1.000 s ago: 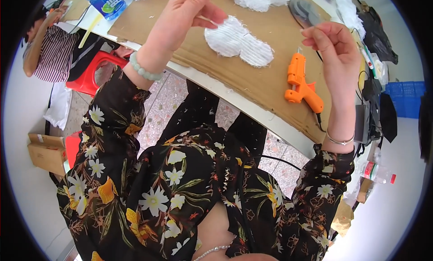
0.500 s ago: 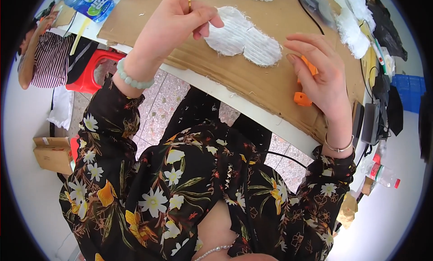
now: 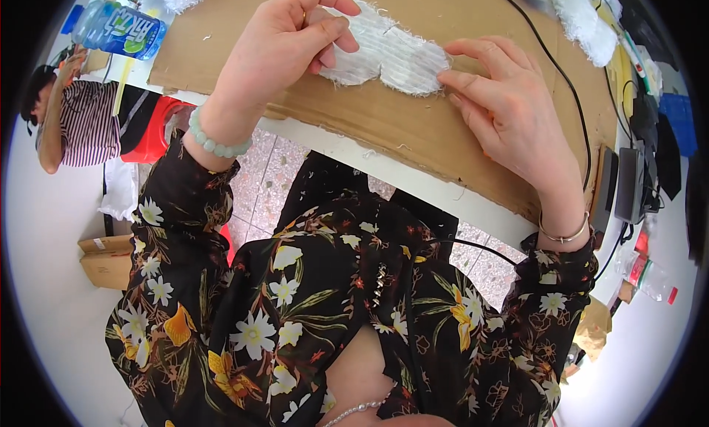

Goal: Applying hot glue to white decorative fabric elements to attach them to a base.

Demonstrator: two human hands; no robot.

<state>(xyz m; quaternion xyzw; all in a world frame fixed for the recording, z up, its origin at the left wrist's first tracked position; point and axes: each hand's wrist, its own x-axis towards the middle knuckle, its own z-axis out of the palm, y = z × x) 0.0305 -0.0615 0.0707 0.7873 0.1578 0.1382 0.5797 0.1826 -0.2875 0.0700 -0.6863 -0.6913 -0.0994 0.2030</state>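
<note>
A white fuzzy fabric piece (image 3: 399,54), shaped like two joined lobes, lies on a brown cardboard sheet (image 3: 413,128) covering the table. My left hand (image 3: 281,50) pinches its left lobe between thumb and fingers, and a pale bead bracelet sits on that wrist. My right hand (image 3: 509,124) lies with fingers spread, its fingertips touching the right lobe. A thin bangle is on the right wrist. A speck of orange shows under the right palm.
A black cable (image 3: 561,72) crosses the cardboard at the right. More white fluffy pieces (image 3: 583,9) lie at the far right, and a plastic bottle (image 3: 122,29) at the far left. A person in a striped shirt (image 3: 88,124) sits by a red stool (image 3: 151,131). A cardboard box (image 3: 103,261) stands on the floor.
My right hand has moved left from the orange glue gun to the right end of the white piece, and the gun is now hidden. My left hand has stayed on the piece.
</note>
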